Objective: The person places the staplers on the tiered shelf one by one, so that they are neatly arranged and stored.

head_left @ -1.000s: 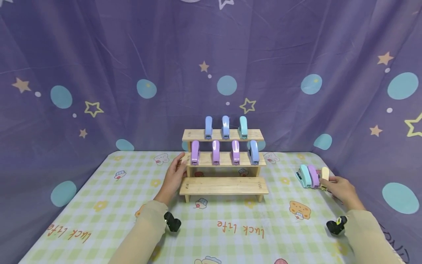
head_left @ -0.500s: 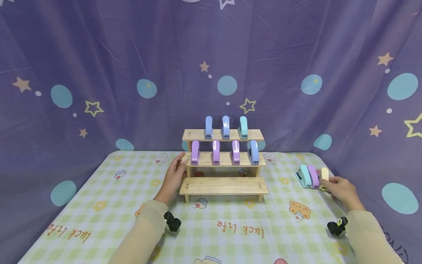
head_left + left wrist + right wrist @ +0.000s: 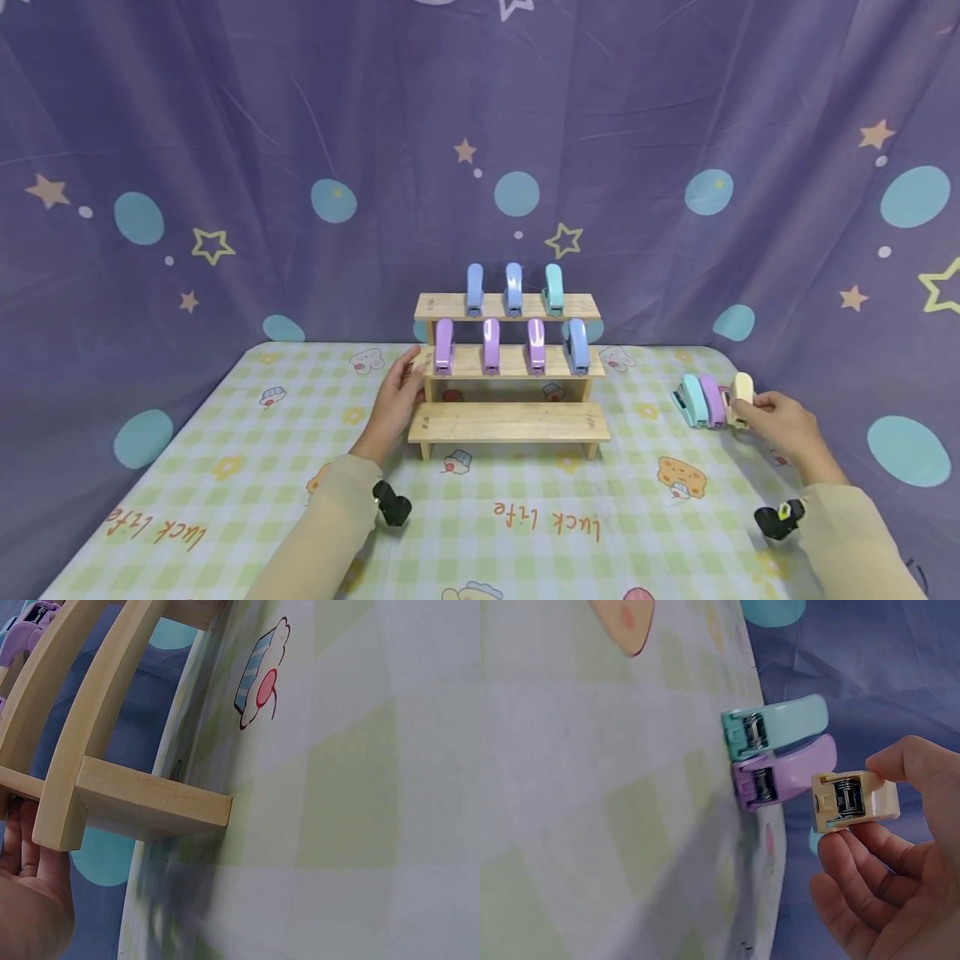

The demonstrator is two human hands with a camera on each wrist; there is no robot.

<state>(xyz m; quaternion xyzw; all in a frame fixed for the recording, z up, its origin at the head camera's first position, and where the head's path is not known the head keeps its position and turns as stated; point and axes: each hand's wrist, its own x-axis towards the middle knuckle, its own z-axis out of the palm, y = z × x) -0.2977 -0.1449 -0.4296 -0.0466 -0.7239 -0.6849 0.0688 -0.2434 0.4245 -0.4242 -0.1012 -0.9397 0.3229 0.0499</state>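
My right hand (image 3: pixel 783 425) pinches a cream stapler (image 3: pixel 855 799) between thumb and fingers. In the right wrist view it appears off the cloth, its metal spring part showing. Beside it a purple stapler (image 3: pixel 712 402) and a mint stapler (image 3: pixel 693 402) stand close together on the cloth. At the left end of a three-step wooden shelf (image 3: pixel 510 423), my left hand (image 3: pixel 392 404) touches the side with fairly straight fingers; the fingertips are partly hidden behind the wood in the left wrist view.
Purple staplers (image 3: pixel 491 347) and a blue stapler (image 3: pixel 577 347) stand on the middle step. On the top step are blue staplers (image 3: pixel 513 290) and a mint stapler (image 3: pixel 553 290). The bottom step is bare. A checked cloth (image 3: pixel 300 467) covers the table; a purple curtain (image 3: pixel 420 108) hangs behind.
My right hand has shifted slightly right, and the cream stapler has risen a little and tilted in its grip. The left hand and the shelf have stayed still.
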